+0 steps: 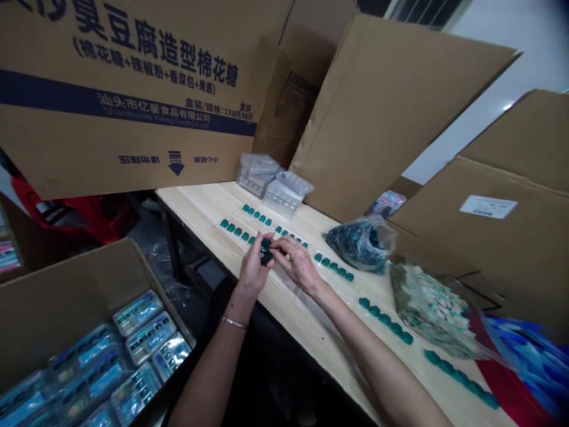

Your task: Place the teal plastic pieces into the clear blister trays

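Observation:
My left hand (253,267) and my right hand (297,261) meet over the pale wooden table (208,207). Both are closed around a small bunch of dark green pieces (267,250) held between them. A thin bracelet sits on my left wrist. Rows of small green pieces (242,233) lie in clear plastic trays on the table around my hands, and more rows (386,320) run to the right. A clear bag of dark green pieces (360,243) lies just right of my right hand.
Stacked clear plastic trays (271,181) stand at the table's far end. A bag of light, mixed pieces (427,308) lies at the right. Large cardboard boxes (133,89) wall the table. An open carton (66,296) at lower left holds several packed blister trays (137,311).

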The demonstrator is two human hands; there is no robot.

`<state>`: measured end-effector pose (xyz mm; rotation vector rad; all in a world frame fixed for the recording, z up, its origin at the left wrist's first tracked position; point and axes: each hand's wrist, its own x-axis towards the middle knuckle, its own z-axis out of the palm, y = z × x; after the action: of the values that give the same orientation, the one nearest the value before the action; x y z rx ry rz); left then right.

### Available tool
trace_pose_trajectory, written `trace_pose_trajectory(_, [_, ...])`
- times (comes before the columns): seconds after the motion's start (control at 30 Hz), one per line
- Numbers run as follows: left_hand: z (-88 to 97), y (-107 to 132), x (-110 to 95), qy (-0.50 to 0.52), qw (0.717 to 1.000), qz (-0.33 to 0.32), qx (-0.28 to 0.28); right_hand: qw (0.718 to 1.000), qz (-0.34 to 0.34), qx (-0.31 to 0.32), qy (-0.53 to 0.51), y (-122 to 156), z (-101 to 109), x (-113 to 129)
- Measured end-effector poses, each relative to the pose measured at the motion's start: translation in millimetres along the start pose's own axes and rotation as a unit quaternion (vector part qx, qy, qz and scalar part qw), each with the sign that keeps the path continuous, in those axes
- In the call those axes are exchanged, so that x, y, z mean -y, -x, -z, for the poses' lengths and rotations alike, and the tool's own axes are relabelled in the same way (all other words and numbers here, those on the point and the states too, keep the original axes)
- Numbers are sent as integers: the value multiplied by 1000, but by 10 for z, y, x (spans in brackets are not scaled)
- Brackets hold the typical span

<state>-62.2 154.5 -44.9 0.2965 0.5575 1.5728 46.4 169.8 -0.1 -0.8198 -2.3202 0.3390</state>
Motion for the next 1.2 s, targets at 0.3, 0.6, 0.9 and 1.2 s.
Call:
trace_pose_trajectory(0.3, [-44,37,52,-52,996,-43,64,899,-259,-101,-340,38,104,-129])
trace_pose_trajectory(0.6, [-119,83,106,-263,957,-110,52,845,-288,-124,-433,110,166,-77])
trace_pose_trajectory(0.9, [-102,87,83,-338,931,-125,62,884,-271,-125,-359,152,192,-196])
trace_pose_trajectory(1.2, [-83,65,131,-376,908,-169,71,846,-271,-127,-442,220,203,-224])
